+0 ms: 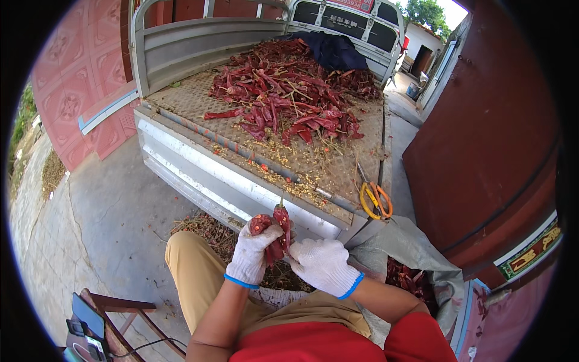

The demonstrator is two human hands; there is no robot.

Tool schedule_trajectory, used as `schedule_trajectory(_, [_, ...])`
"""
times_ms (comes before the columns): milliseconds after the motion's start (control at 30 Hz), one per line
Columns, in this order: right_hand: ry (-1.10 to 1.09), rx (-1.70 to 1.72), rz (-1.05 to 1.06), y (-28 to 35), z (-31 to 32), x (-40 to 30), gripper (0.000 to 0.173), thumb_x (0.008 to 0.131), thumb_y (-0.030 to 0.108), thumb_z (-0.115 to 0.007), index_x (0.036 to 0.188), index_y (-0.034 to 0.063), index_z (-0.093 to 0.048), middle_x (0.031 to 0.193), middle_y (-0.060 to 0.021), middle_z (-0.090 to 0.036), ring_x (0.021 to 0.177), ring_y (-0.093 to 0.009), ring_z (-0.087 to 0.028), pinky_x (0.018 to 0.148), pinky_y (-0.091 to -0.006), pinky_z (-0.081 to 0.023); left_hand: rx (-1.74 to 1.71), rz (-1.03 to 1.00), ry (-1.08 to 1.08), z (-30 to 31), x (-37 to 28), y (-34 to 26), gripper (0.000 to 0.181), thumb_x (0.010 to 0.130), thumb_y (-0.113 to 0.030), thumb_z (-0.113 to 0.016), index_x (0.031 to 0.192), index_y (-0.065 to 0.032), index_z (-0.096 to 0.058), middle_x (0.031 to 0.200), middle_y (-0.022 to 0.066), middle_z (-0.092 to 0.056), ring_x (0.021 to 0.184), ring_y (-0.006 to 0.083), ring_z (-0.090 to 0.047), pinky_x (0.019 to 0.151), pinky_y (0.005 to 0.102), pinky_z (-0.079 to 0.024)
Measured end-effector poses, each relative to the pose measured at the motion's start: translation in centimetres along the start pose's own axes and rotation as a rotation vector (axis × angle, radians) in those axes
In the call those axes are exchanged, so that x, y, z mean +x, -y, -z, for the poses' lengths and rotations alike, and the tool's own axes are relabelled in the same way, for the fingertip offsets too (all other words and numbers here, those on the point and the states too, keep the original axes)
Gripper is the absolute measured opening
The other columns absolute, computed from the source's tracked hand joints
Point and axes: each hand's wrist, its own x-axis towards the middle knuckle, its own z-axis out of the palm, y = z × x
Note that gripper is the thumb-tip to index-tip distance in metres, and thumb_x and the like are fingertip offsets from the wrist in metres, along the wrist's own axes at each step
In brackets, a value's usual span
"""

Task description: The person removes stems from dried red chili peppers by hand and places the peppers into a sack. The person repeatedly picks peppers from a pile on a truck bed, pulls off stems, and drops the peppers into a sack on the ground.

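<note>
My left hand [255, 249], in a white knit glove with a blue cuff, grips dried red chili peppers [281, 226] above my lap. One pepper stands upright with its green stem on top. Against the lower end of these peppers is my right hand [321, 262], gloved alike, its fingertips closed on or close behind a pepper; the hidden fingers leave its exact hold unclear. Beyond the hands, a heap of dried red chili peppers [280, 90] lies on the truck bed [181, 99]. Scissors with yellow and orange handles [376, 200] rest at the bed's near right corner.
A woven sack [402, 231] holding red peppers stands at my right, near a dark red door [488, 135]. Dark cloth [337, 50] covers the heap's back. Seeds lie along the bed's edge. A wooden stool [122, 303] with a phone [88, 314] stands lower left.
</note>
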Motion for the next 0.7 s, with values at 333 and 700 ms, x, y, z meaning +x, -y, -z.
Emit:
schedule_trajectory(333, [-0.289, 0.716, -0.131, -3.4, 1.7, 3.6, 0.027, 0.086, 0.018, -0.072, 0.108, 0.0030, -0.076, 0.100, -0.0172, -0.073, 0.094, -0.026, -0.072, 0.084, -0.0361, -0.055, -0.143, 0.079, 0.137, 0.5, 0.0, 1.4, 0.020, 0.083, -0.010, -0.073, 0.094, -0.0095, -0.056, 0.082, 0.0045, -0.058, 0.065, 0.0160, -0.050, 0.064, 0.0341, -0.043])
schedule_trajectory(700, [-0.307, 0.366, 0.111, -2.0, 1.9, 3.7, 0.022, 0.088, 0.030, -0.068, 0.100, 0.0134, -0.078, 0.094, -0.0079, -0.074, 0.089, -0.029, -0.071, 0.076, -0.0386, -0.056, 0.161, 0.019, 0.228, -0.2, -0.5, 1.3, 0.035, 0.080, -0.005, -0.075, 0.112, -0.0046, -0.062, 0.095, 0.0040, -0.066, 0.080, 0.0145, -0.063, 0.073, 0.0312, -0.052])
